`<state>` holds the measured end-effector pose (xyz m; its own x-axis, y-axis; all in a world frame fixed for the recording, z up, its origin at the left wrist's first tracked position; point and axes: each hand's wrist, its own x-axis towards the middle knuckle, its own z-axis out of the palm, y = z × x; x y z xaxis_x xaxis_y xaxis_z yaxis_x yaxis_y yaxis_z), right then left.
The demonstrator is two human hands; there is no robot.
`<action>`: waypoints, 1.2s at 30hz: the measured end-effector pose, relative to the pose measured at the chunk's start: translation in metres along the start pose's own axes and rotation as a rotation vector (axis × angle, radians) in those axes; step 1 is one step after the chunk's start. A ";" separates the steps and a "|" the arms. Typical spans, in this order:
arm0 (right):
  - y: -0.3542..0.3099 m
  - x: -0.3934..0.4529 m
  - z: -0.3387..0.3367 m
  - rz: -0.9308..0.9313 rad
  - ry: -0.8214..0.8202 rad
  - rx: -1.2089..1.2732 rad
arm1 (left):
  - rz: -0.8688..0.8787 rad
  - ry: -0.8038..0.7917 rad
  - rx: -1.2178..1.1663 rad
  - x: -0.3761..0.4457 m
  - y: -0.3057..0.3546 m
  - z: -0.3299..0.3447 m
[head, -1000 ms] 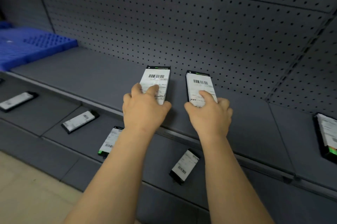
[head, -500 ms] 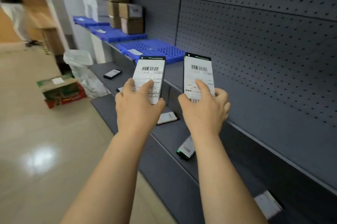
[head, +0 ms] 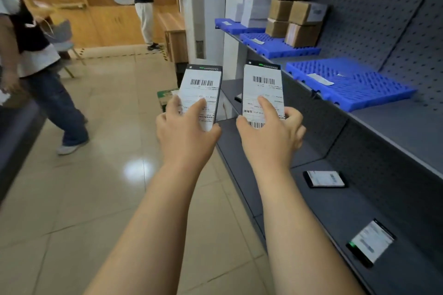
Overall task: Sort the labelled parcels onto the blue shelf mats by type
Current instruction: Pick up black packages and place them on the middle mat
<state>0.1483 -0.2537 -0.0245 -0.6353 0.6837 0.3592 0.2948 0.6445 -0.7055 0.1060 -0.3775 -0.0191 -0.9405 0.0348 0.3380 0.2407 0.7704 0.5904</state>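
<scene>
While your left hand (head: pixel 185 131) grips one labelled parcel (head: pixel 200 93) | right hand (head: pixel 271 136) grips another (head: pixel 262 89) | blue mats (head: pixel 354 86) up-right of it | lower-shelf parcels (head: pixel 324 179) unsorted.

Two parcels held side by side out front: left parcel (head: pixel 201 93) in left hand (head: pixel 184 134), right parcel (head: pixel 263 89) in right hand (head: pixel 271 136). Shelf (head: pixel 395 124) runs along the right; three mats (head: pixel 359 88) on it, boxes (head: pixel 294 14) on the middle one, probably. Two flat parcels (head: pixel 324 179) on the lower shelf.
</scene>
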 end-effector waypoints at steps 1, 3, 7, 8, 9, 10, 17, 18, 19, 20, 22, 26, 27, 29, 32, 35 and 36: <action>-0.004 0.008 0.011 -0.009 -0.010 0.002 | -0.008 0.006 -0.003 0.010 -0.005 0.004; -0.009 0.027 0.032 -0.031 -0.016 0.003 | -0.015 0.020 -0.012 0.034 -0.011 0.015; -0.012 0.080 0.071 -0.045 -0.014 0.012 | 0.004 0.044 -0.016 0.091 -0.014 0.043; -0.012 0.096 0.081 -0.050 -0.016 0.014 | 0.013 0.052 -0.017 0.106 -0.013 0.051; -0.013 0.113 0.090 -0.056 -0.018 0.018 | 0.020 0.059 -0.017 0.123 -0.012 0.058; -0.015 0.131 0.100 -0.060 -0.017 0.023 | 0.025 0.065 -0.017 0.140 -0.009 0.065; -0.018 0.254 0.140 -0.069 0.042 0.002 | 0.081 0.059 -0.051 0.258 0.032 0.121; -0.014 0.269 0.143 -0.058 0.052 -0.003 | 0.099 0.047 -0.056 0.270 0.038 0.129; -0.011 0.282 0.145 -0.039 0.064 -0.011 | 0.117 0.032 -0.065 0.280 0.043 0.138; -0.006 0.293 0.147 -0.019 0.078 -0.024 | 0.135 0.013 -0.076 0.290 0.049 0.148; 0.005 0.315 0.146 0.014 0.118 -0.060 | 0.171 -0.029 -0.104 0.312 0.063 0.169; 0.035 0.360 0.135 0.135 0.242 -0.140 | 0.273 -0.158 -0.187 0.350 0.105 0.215; 0.042 0.371 0.131 0.179 0.281 -0.162 | 0.325 -0.191 -0.198 0.358 0.118 0.228; 0.057 0.387 0.123 0.263 0.369 -0.200 | 0.437 -0.264 -0.214 0.369 0.142 0.252; 0.074 0.403 0.111 0.397 0.493 -0.235 | 0.585 -0.385 -0.250 0.382 0.177 0.282; 0.086 0.408 0.098 0.528 0.602 -0.282 | 0.724 -0.489 -0.269 0.393 0.207 0.306; 0.089 0.407 0.093 0.569 0.631 -0.305 | 0.768 -0.515 -0.268 0.394 0.216 0.313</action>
<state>-0.1503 0.0495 0.0022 0.1481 0.9297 0.3372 0.6784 0.1526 -0.7187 -0.2874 0.0022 0.0120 -0.4782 0.7935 0.3764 0.8215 0.2525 0.5113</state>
